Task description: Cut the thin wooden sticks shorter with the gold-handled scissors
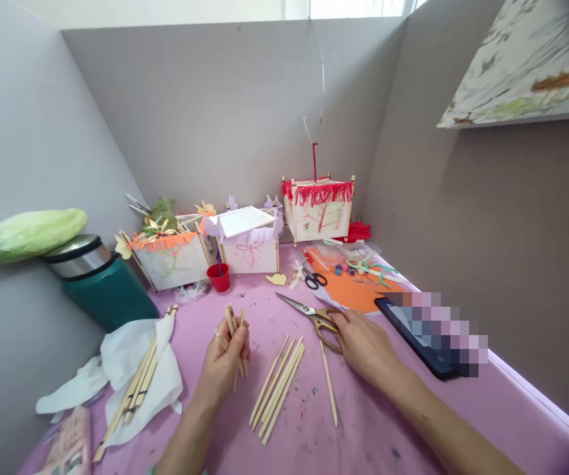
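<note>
Gripped upright in the closed left hand (222,363), just above the purple surface (363,429): a few thin, pale wooden sticks (233,324). Just to the right, loose sticks (279,389) lying side by side. Beyond those, right hand (363,343) curled over the gold handles of scissors (308,311); phone (413,333) just beside.

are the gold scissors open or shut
shut: the gold scissors lie with blades together in one line, right hand on the handles

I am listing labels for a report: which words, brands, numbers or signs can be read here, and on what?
No text can be read.
Phone: screen blurred out.
Pink leaflet: print too small to read.
Red-fringed lantern: drawing only, no letters.
</note>
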The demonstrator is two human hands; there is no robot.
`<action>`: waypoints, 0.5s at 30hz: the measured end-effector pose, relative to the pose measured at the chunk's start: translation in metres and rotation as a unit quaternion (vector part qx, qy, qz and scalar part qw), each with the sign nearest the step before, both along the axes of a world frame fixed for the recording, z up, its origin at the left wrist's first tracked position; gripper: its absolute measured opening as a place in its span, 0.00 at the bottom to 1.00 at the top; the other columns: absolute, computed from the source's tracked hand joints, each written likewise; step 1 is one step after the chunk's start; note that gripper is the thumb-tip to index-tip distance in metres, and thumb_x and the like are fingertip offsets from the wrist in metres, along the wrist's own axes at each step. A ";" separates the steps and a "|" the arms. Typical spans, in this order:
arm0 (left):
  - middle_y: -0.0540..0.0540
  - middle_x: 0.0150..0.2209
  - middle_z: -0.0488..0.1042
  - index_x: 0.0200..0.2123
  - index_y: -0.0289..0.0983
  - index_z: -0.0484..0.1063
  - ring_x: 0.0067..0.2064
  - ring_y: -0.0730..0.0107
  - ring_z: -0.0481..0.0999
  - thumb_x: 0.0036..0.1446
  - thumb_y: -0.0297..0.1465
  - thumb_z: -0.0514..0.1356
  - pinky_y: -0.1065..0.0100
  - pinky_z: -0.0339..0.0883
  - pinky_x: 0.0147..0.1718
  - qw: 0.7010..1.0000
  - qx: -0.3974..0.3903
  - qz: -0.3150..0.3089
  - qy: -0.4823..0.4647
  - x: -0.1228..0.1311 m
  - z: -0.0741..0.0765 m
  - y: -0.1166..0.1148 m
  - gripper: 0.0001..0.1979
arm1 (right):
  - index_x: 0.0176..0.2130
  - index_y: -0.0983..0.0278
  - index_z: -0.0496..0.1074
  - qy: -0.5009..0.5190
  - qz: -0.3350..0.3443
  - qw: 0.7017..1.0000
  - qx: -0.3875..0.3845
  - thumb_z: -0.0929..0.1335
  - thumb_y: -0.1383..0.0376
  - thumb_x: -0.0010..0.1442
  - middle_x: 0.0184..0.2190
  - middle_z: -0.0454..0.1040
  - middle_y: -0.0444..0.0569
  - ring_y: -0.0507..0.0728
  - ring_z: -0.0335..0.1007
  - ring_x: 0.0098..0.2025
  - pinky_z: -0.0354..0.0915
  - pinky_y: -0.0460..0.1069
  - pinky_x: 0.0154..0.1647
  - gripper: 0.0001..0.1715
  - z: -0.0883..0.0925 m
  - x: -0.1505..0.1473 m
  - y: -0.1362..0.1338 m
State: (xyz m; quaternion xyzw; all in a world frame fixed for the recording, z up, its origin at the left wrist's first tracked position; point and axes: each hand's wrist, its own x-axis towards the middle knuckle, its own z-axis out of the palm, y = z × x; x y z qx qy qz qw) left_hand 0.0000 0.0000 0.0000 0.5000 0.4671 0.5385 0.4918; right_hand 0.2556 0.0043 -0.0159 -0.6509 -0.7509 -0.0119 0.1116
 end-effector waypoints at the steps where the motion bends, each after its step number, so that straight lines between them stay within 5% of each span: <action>1: 0.57 0.21 0.58 0.31 0.38 0.61 0.20 0.76 0.58 0.55 0.44 0.58 0.72 0.55 0.20 1.000 -0.005 0.003 0.005 -0.002 -0.001 0.001 0.15 | 0.48 0.63 0.71 -0.013 -0.007 1.000 0.019 0.64 0.68 0.59 0.43 0.73 0.55 0.62 0.68 0.46 0.62 0.53 0.42 0.17 0.003 -0.004 -0.003; 4: 0.58 0.19 0.55 0.30 0.39 0.61 0.18 0.77 0.54 0.56 0.43 0.56 0.72 0.49 0.18 0.996 -0.022 0.022 0.087 -0.009 -0.003 0.003 0.13 | 0.40 0.62 0.75 -0.021 -0.005 0.999 0.023 0.63 0.62 0.62 0.40 0.75 0.54 0.62 0.70 0.43 0.63 0.52 0.39 0.12 0.012 -0.018 -0.017; 7: 0.53 0.21 0.65 0.28 0.38 0.66 0.24 0.71 0.64 0.54 0.38 0.57 0.69 0.56 0.25 0.964 -0.020 0.009 0.265 -0.007 -0.004 0.003 0.09 | 0.31 0.62 0.76 -0.035 -0.017 0.996 -0.077 0.62 0.60 0.61 0.28 0.77 0.53 0.62 0.74 0.32 0.63 0.52 0.30 0.16 0.015 -0.033 -0.030; 11: 0.44 0.28 0.73 0.29 0.37 0.69 0.31 0.59 0.72 0.51 0.34 0.58 0.64 0.58 0.30 0.855 -0.011 -0.086 0.511 0.019 -0.003 -0.011 0.06 | 0.35 0.66 0.75 -0.031 -0.016 0.994 -0.108 0.63 0.64 0.58 0.29 0.79 0.56 0.65 0.76 0.32 0.64 0.53 0.29 0.12 0.007 -0.047 -0.037; 15: 0.34 0.38 0.73 0.38 0.33 0.69 0.35 0.52 0.75 0.52 0.26 0.54 0.62 0.59 0.30 0.773 -0.011 -0.110 0.625 0.049 -0.004 -0.027 0.09 | 0.33 0.67 0.76 -0.016 -0.001 0.992 -0.127 0.62 0.70 0.56 0.29 0.79 0.58 0.65 0.76 0.32 0.64 0.51 0.29 0.14 0.001 -0.057 -0.042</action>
